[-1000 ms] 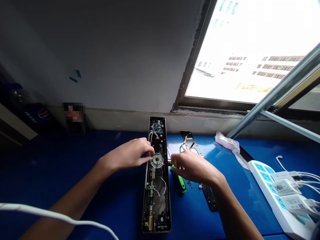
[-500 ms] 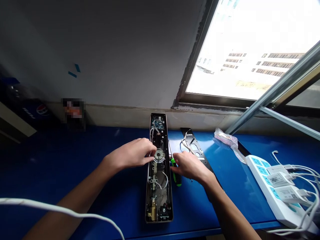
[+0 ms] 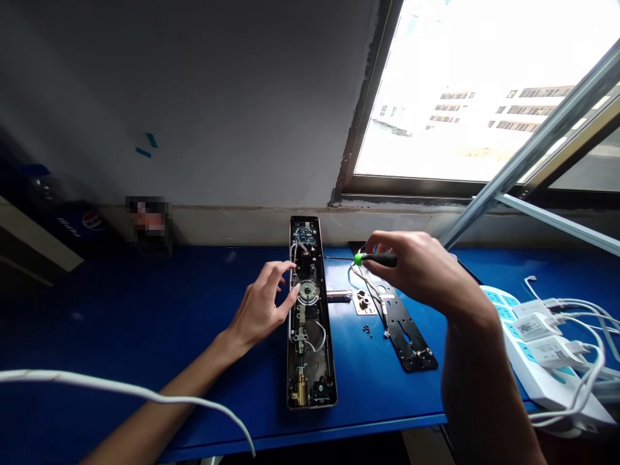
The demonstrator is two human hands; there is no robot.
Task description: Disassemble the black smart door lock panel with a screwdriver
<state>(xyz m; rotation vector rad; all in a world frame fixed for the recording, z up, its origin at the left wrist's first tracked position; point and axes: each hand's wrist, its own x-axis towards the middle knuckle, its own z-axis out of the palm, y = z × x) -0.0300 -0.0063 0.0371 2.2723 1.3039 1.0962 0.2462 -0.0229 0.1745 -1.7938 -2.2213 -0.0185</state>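
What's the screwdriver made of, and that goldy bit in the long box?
The screwdriver seems to have a plastic handle, smooth black and bright green, and a thin, stiff-looking shaft, probably metal. The goldy bit looks like shiny metal, maybe brass, from its yellow gleam, though it could be a coating.

Count, in view: hands, 2 (left hand (image 3: 264,300), right hand (image 3: 421,268)); screwdriver (image 3: 380,259), 1; long open housing (image 3: 316,365), 1; black perforated plate (image 3: 394,326), 1; square metal part (image 3: 364,302), 1; power strip (image 3: 530,378), 1; white adapters (image 3: 538,327), 3; blue wall strips (image 3: 152,140), 2; bottle (image 3: 75,223), 1; loose screws (image 3: 367,330), several, too small for exact tally.
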